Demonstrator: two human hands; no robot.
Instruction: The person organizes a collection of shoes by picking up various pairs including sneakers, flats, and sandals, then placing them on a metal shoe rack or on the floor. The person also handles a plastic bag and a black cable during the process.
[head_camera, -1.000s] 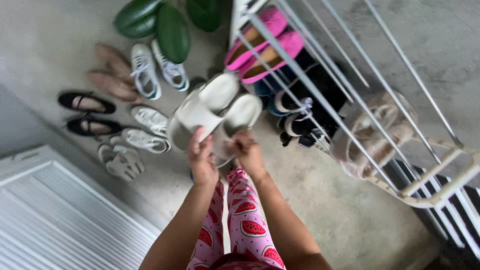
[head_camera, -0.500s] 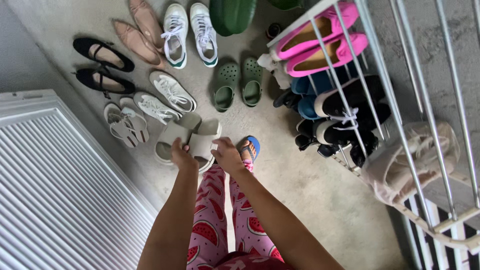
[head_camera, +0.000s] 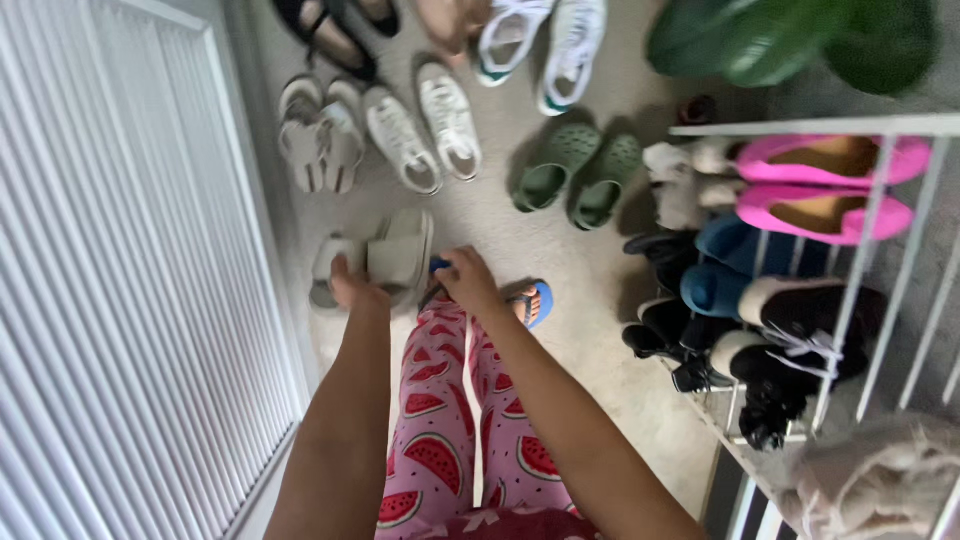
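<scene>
Our left hand (head_camera: 355, 292) grips the near end of one beige slide sandal (head_camera: 330, 268), and our right hand (head_camera: 468, 280) closes on the other beige slide (head_camera: 402, 255), both low over the floor (head_camera: 590, 300) by the white slatted door (head_camera: 120, 270). Beyond lie white sneakers (head_camera: 425, 130) and green clogs (head_camera: 580, 170); the shoe rack (head_camera: 860, 250) stands to the right.

Home entryway, floor shoes (head_camera: 430, 125), white shoe rack (head_camera: 880, 260), radiator (head_camera: 120, 270)

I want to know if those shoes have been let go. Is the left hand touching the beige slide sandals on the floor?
Touching. The head view shows the left hand with its fingers laid on the beige slide sandals, no gap between them.
</scene>
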